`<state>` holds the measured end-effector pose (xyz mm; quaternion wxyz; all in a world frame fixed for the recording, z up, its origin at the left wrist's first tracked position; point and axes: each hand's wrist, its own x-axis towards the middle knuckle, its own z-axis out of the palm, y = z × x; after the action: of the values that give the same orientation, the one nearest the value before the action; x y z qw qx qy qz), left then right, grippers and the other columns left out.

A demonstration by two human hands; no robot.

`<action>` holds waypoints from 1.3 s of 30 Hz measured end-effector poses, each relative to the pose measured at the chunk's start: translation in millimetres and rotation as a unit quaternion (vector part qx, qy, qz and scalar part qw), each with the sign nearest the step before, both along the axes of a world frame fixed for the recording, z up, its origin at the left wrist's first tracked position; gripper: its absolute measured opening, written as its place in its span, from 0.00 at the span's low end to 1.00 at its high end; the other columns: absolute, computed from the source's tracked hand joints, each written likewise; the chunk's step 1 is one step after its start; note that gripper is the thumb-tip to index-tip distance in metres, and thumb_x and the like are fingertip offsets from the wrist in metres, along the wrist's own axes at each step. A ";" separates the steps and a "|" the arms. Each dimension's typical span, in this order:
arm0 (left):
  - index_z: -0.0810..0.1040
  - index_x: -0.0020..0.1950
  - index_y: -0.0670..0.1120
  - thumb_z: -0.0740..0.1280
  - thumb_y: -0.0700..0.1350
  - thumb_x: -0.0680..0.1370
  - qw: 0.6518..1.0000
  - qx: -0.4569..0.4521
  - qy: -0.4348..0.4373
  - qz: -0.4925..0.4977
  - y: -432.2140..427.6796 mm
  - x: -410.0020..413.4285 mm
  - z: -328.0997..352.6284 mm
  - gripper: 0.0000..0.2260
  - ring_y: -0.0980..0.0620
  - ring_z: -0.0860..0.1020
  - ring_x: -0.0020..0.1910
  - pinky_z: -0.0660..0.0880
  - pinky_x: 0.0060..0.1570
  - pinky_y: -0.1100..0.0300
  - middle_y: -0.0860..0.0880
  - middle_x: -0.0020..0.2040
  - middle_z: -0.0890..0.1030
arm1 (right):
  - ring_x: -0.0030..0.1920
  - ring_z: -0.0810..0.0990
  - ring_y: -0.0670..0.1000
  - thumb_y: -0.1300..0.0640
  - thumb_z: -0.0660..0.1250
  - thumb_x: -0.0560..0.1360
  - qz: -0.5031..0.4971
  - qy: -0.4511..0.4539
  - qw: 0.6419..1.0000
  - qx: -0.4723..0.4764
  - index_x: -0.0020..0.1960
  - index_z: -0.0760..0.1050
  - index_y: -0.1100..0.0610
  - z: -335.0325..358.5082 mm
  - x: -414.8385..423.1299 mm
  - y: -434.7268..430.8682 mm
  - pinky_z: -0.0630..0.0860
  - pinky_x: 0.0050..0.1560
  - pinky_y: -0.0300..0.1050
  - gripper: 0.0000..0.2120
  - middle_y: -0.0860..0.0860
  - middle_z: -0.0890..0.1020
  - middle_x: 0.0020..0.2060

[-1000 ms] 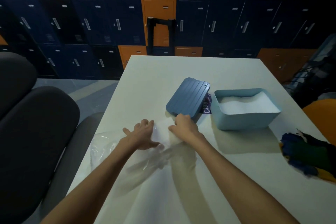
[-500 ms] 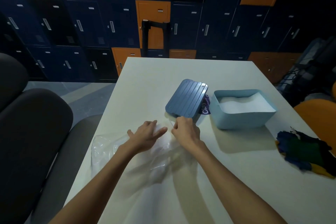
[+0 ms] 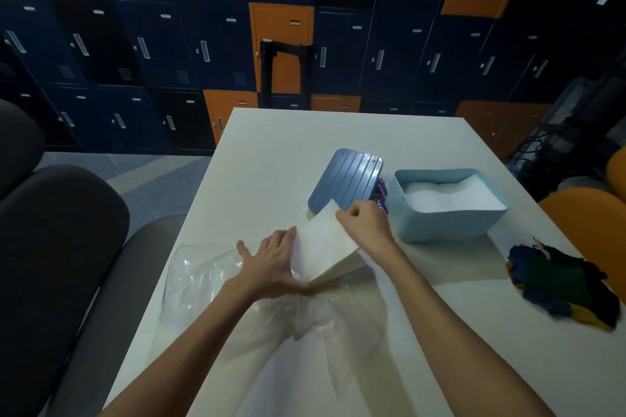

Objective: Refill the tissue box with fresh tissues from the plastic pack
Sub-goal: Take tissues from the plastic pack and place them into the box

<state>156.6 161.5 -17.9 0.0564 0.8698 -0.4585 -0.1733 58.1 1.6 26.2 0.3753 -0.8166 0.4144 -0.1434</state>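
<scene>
A white stack of tissues (image 3: 325,247) lies at frame centre, its near end at the mouth of the clear, crumpled pack (image 3: 203,281). The pale blue box (image 3: 450,223) at centre right stands open with white tissue inside; its ribbed lid (image 3: 345,183) leans tilted just left of it. The left hand (image 3: 271,264) lies flat, fingers spread, on pack and stack. The right hand (image 3: 366,223), fingers curled, pinches the stack's far edge. The pack reaches close to the worktop's (image 3: 271,152) left edge; bare surface lies beyond the lid.
</scene>
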 end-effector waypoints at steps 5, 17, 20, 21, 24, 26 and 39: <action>0.42 0.78 0.50 0.66 0.75 0.62 1.000 -0.014 0.004 -0.009 2.3 0.2 1.8 0.56 0.47 0.57 0.75 0.45 0.66 0.28 0.51 0.77 0.53 | 0.40 0.75 0.49 0.55 0.73 0.68 -0.017 0.015 0.987 0.158 0.48 0.71 0.60 -9.7 -9.2 -0.7 0.67 0.29 0.39 0.16 0.51 0.76 0.41; 0.42 0.77 0.51 0.66 0.76 0.60 1.000 -0.025 0.011 -0.009 3.7 0.9 0.5 0.57 0.47 0.57 0.75 0.46 0.66 0.28 0.51 0.76 0.54 | 0.24 0.64 0.49 0.52 0.77 0.66 0.020 0.165 0.958 0.233 0.48 0.67 0.60 -2.3 -16.4 -11.3 0.64 0.25 0.39 0.23 0.54 0.69 0.33; 0.42 0.77 0.51 0.63 0.79 0.58 0.999 -0.026 0.017 -0.006 5.1 1.6 -0.9 0.59 0.47 0.57 0.75 0.46 0.66 0.27 0.51 0.76 0.54 | 0.25 0.65 0.50 0.49 0.74 0.69 0.041 0.223 0.959 0.173 0.38 0.64 0.58 0.2 -20.7 -12.5 0.65 0.27 0.38 0.20 0.53 0.67 0.30; 0.43 0.77 0.51 0.62 0.79 0.58 0.999 -0.029 0.019 -0.004 5.9 1.5 -1.0 0.59 0.47 0.57 0.75 0.47 0.66 0.27 0.51 0.76 0.54 | 0.25 0.67 0.51 0.48 0.73 0.70 0.047 0.237 0.957 0.163 0.37 0.64 0.57 2.0 -22.8 -11.1 0.67 0.27 0.38 0.20 0.53 0.68 0.30; 0.44 0.77 0.51 0.64 0.78 0.59 0.999 -0.035 0.020 -0.001 6.3 0.0 0.0 0.57 0.48 0.57 0.75 0.47 0.67 0.28 0.52 0.76 0.54 | 0.24 0.71 0.53 0.45 0.71 0.70 0.062 0.282 0.945 0.155 0.37 0.66 0.56 0.4 -24.7 -4.7 0.72 0.32 0.41 0.19 0.55 0.72 0.32; 0.44 0.77 0.51 0.65 0.77 0.60 0.999 -0.034 0.021 -0.001 5.5 -0.8 0.2 0.57 0.48 0.57 0.75 0.47 0.67 0.28 0.52 0.76 0.54 | 0.25 0.73 0.53 0.47 0.72 0.69 0.052 0.249 0.953 0.165 0.42 0.70 0.56 -5.8 -22.5 -2.1 0.75 0.33 0.45 0.16 0.55 0.75 0.35; 0.44 0.77 0.50 0.67 0.74 0.60 0.999 -0.017 0.034 0.001 6.8 3.5 0.0 0.57 0.47 0.57 0.74 0.49 0.67 0.28 0.51 0.76 0.53 | 0.49 0.81 0.58 0.71 0.66 0.70 -0.028 -0.051 0.951 0.305 0.56 0.72 0.62 20.5 -35.8 -25.4 0.82 0.41 0.53 0.16 0.60 0.80 0.53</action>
<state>160.1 168.3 -17.8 0.0871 0.8627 -0.4586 -0.1946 22.3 -23.8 46.8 0.6230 -0.6428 0.4414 -0.0623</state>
